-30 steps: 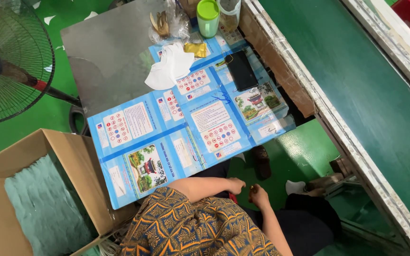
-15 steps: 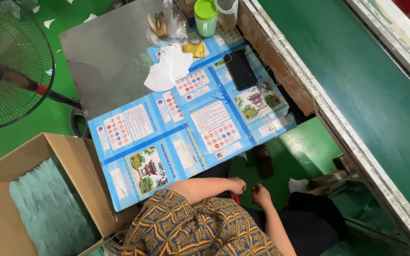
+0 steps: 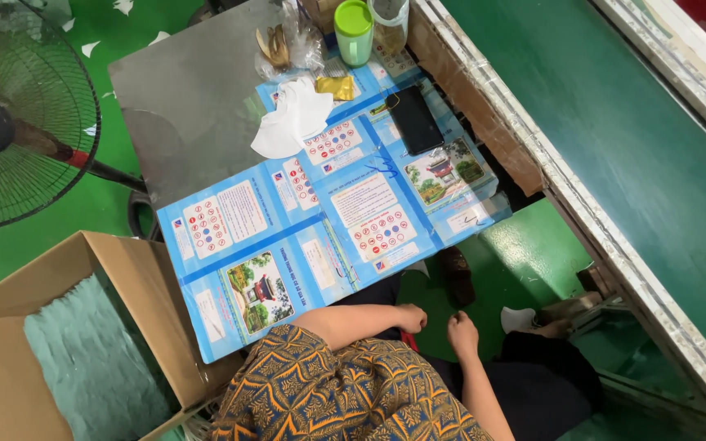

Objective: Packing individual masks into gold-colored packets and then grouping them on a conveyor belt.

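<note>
The left hand [image 3: 411, 318] is curling loosely closed over a small red object [image 3: 408, 339] lying just near of it, while the right hand [image 3: 461, 335], also loosely curled and empty, is hovering just to its right.

Blue sheets, green floor

The sheets [image 3: 320, 220] are blue with white panels and red and blue round signs; the floor [image 3: 525, 253] is green; the sleeve [image 3: 328, 392] has an orange and dark blue pattern; the cup [image 3: 354, 33] is light green; the phone [image 3: 414, 119] is black; the box [image 3: 124, 286] is brown.
</note>
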